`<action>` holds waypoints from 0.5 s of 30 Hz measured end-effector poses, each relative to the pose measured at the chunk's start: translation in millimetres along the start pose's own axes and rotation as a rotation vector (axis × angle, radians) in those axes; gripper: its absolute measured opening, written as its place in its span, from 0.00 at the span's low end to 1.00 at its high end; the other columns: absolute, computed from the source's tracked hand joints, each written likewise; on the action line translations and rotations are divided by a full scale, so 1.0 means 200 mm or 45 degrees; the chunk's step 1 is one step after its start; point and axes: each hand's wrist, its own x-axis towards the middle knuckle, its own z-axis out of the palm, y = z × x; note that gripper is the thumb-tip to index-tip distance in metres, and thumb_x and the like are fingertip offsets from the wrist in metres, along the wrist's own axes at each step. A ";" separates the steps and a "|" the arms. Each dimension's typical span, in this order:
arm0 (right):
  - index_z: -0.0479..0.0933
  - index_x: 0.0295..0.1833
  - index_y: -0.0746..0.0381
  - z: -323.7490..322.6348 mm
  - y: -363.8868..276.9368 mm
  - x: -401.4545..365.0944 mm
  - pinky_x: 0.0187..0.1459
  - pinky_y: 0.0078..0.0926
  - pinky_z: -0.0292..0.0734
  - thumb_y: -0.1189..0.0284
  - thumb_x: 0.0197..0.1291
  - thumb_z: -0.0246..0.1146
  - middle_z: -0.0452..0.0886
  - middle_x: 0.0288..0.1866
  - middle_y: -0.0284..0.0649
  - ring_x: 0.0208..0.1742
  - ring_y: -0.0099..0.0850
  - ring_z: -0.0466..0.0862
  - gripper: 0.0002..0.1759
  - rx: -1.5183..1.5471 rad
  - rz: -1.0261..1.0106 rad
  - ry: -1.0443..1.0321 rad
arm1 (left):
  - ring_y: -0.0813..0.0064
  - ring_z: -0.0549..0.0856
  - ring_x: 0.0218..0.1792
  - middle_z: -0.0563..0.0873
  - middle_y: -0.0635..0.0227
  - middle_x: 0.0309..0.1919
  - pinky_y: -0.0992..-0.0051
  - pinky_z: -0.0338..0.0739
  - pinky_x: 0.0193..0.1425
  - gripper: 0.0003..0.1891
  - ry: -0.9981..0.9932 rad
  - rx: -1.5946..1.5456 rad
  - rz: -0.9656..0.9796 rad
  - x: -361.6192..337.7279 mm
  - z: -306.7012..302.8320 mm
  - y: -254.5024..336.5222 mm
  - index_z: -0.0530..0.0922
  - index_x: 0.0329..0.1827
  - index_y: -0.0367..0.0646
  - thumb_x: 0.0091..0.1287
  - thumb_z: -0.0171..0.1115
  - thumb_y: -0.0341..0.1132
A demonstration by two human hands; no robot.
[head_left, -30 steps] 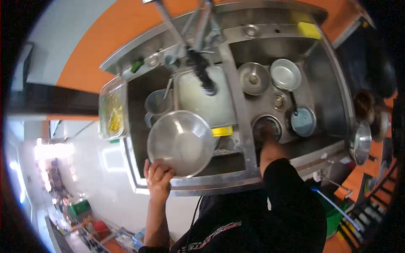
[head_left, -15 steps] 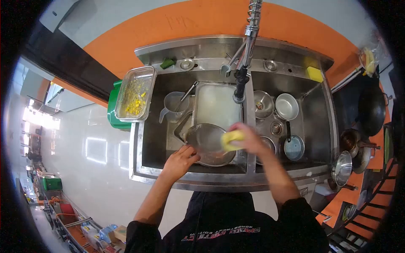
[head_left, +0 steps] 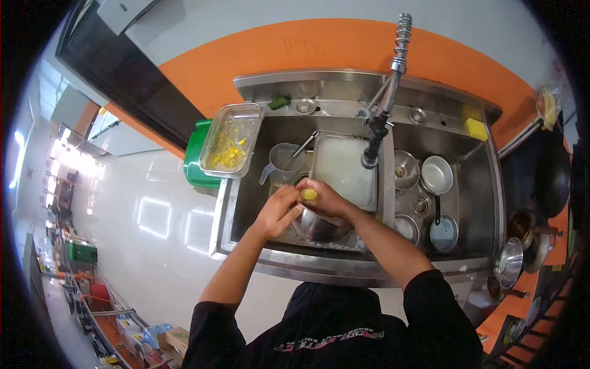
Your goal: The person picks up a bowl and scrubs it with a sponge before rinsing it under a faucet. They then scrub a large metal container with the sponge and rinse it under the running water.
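My right hand [head_left: 326, 200] is closed round a yellow sponge [head_left: 309, 194], at the far rim of a metal pan [head_left: 316, 229]. The pan is tilted in the left sink basin, its shiny outer wall partly facing me. My left hand [head_left: 278, 213] grips the pan at its left side, fingers bent close to the sponge; the exact grip is partly hidden. Behind my hands, a rectangular tray [head_left: 347, 169] holds cloudy water. A clear measuring jug [head_left: 286, 158] stands left of it, near a dark-handled utensil [head_left: 305, 144].
A wire-patterned tray with yellow scraps [head_left: 212, 161] rests on the left sink edge, above a green bin [head_left: 198, 154]. A spring-hose tap [head_left: 375, 138] hangs over the divider. Small pans [head_left: 437, 174] lie in the right basin. Another yellow sponge [head_left: 476, 129] sits on the back ledge.
The pan has tipped up from lying with its inside facing me. My right hand has brought the sponge left to the far rim, close to my left hand. The camera view has shifted.
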 end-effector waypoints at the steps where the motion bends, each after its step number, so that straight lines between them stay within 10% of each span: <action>1: 0.73 0.49 0.62 0.02 0.04 0.02 0.48 0.31 0.76 0.68 0.55 0.70 0.81 0.43 0.41 0.45 0.31 0.81 0.19 0.019 -0.042 -0.004 | 0.49 0.72 0.39 0.72 0.52 0.32 0.58 0.67 0.45 0.13 0.104 0.010 0.116 0.04 0.02 0.03 0.70 0.34 0.37 0.62 0.54 0.40; 4: 0.71 0.49 0.62 -0.02 0.12 0.08 0.49 0.31 0.75 0.68 0.56 0.70 0.81 0.43 0.44 0.47 0.36 0.82 0.20 -0.570 -0.366 0.165 | 0.49 0.72 0.38 0.71 0.53 0.30 0.58 0.67 0.43 0.14 0.144 0.010 0.202 0.05 0.00 0.02 0.70 0.34 0.37 0.60 0.54 0.41; 5: 0.70 0.49 0.62 -0.03 0.15 0.06 0.49 0.35 0.75 0.69 0.55 0.70 0.81 0.43 0.48 0.47 0.42 0.83 0.20 -0.305 0.068 0.042 | 0.49 0.72 0.38 0.71 0.53 0.31 0.59 0.67 0.44 0.14 0.142 0.003 0.159 0.04 -0.02 0.02 0.69 0.33 0.36 0.59 0.53 0.41; 10: 0.69 0.49 0.62 -0.02 0.15 -0.03 0.47 0.40 0.75 0.70 0.54 0.69 0.81 0.42 0.49 0.45 0.46 0.83 0.20 -0.396 0.119 0.113 | 0.52 0.75 0.52 0.75 0.51 0.45 0.62 0.68 0.58 0.15 0.275 -0.156 0.052 -0.08 0.03 -0.12 0.72 0.46 0.36 0.63 0.50 0.37; 13: 0.69 0.49 0.63 -0.05 -0.03 -0.04 0.47 0.42 0.75 0.71 0.53 0.70 0.82 0.43 0.50 0.46 0.50 0.82 0.21 -0.546 0.113 0.278 | 0.64 0.63 0.73 0.64 0.59 0.72 0.66 0.53 0.76 0.36 0.662 -1.194 -0.429 -0.20 0.19 -0.27 0.53 0.77 0.40 0.75 0.36 0.59; 15: 0.71 0.49 0.64 -0.06 -0.08 -0.02 0.48 0.44 0.75 0.76 0.53 0.65 0.81 0.45 0.52 0.47 0.54 0.80 0.17 -0.749 -0.049 0.411 | 0.63 0.73 0.64 0.73 0.60 0.64 0.65 0.67 0.69 0.34 0.596 -1.732 -0.765 -0.29 0.15 -0.22 0.58 0.76 0.47 0.74 0.39 0.58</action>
